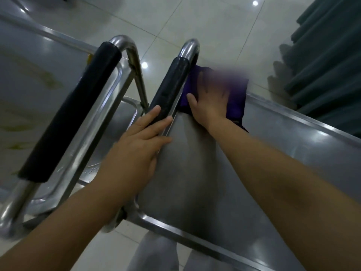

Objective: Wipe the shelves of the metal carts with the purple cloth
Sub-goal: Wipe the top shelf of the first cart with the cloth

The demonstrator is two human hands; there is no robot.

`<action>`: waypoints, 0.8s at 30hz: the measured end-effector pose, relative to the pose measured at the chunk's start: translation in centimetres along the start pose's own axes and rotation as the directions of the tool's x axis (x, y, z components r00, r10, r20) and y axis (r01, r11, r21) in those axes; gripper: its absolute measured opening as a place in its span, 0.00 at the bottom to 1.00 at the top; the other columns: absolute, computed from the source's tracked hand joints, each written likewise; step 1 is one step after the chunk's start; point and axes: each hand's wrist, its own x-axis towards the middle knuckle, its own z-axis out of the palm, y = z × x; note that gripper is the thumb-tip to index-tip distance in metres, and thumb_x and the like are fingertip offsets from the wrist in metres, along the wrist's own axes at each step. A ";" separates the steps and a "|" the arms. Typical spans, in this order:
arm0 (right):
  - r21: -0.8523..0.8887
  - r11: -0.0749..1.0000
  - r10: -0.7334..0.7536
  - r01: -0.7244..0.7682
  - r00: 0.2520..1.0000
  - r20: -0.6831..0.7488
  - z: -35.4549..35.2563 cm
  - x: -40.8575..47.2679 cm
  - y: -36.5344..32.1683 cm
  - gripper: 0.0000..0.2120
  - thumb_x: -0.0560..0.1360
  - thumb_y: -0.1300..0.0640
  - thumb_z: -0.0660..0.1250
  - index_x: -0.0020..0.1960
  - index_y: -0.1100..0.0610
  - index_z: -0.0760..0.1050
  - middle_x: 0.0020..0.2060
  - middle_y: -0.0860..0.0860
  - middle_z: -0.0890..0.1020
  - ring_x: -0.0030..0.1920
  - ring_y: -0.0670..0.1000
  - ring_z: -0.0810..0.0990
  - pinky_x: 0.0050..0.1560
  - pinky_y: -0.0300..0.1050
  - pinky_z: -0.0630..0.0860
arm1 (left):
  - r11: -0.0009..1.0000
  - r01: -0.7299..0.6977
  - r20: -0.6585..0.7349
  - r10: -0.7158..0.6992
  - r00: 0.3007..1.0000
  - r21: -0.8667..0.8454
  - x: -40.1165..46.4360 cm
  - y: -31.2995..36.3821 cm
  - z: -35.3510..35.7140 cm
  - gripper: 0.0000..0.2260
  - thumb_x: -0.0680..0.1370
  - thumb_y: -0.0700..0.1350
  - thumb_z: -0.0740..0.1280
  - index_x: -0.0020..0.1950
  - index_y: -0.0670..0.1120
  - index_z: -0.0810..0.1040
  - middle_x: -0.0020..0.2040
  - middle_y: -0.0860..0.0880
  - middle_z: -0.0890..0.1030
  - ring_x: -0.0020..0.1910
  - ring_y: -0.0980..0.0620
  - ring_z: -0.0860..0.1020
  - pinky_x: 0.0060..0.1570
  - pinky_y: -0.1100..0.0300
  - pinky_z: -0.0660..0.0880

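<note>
The right hand (pixel 212 102) lies flat, fingers spread and straight, pressing down on the folded purple cloth (pixel 234 106) at the far end of the top shelf of the right-hand stainless steel cart (pixel 195 173). The fingertips and the far edge of the cloth are blurred. The cloth sits just beside the cart's black padded push handle (pixel 170 89), touching the shelf near the corner where the handle's chrome tube (pixel 190 48) curves down. The grey shelf runs from the cloth toward the person, bordered by a raised shiny rim.

The left hand (pixel 136 145) rests on the near part of that same black handle, thumb lying along the padding and fingers extending over the shelf rim; whether the fingers curl under the bar cannot be told, though they look mostly straight.

To the left stands a second stainless steel cart (pixel 35 79) with its own black padded handle (pixel 72 112), well apart from both hands. Both carts stand on a glossy pale tiled floor (pixel 214 22). A dark green pleated curtain (pixel 328 61) hangs at the upper right. The person's grey trouser legs (pixel 156 255) show at the bottom edge.
</note>
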 end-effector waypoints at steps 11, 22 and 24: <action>-0.029 0.950 -0.307 0.312 0.945 0.112 3.2 -14.4 -4.7 0.35 0.78 0.34 0.45 0.76 0.45 0.32 0.78 0.54 0.37 0.75 0.59 0.31 0.73 0.62 0.33 | 1.000 0.025 -0.043 -0.026 0.999 -0.006 -0.8 1.1 -0.5 0.14 0.75 0.39 0.62 0.59 0.46 0.80 0.73 0.52 0.66 0.74 0.59 0.47 0.71 0.58 0.48; -0.013 0.792 -0.596 0.611 0.777 0.201 5.8 -29.2 -4.8 0.36 0.79 0.38 0.54 0.79 0.47 0.41 0.78 0.56 0.44 0.77 0.61 0.38 0.74 0.60 0.33 | 0.917 -0.072 -0.026 0.089 0.996 0.392 -2.4 3.5 -0.1 0.12 0.78 0.44 0.62 0.57 0.41 0.80 0.64 0.42 0.77 0.71 0.45 0.67 0.69 0.45 0.64; -0.037 0.782 -0.607 0.622 0.774 0.182 6.2 -30.9 -3.0 0.37 0.78 0.42 0.61 0.79 0.47 0.45 0.78 0.57 0.50 0.77 0.62 0.45 0.74 0.59 0.38 | 0.910 -0.054 -0.029 0.072 0.997 0.410 -3.3 4.9 0.8 0.13 0.78 0.45 0.61 0.58 0.42 0.79 0.64 0.42 0.77 0.70 0.45 0.67 0.68 0.45 0.64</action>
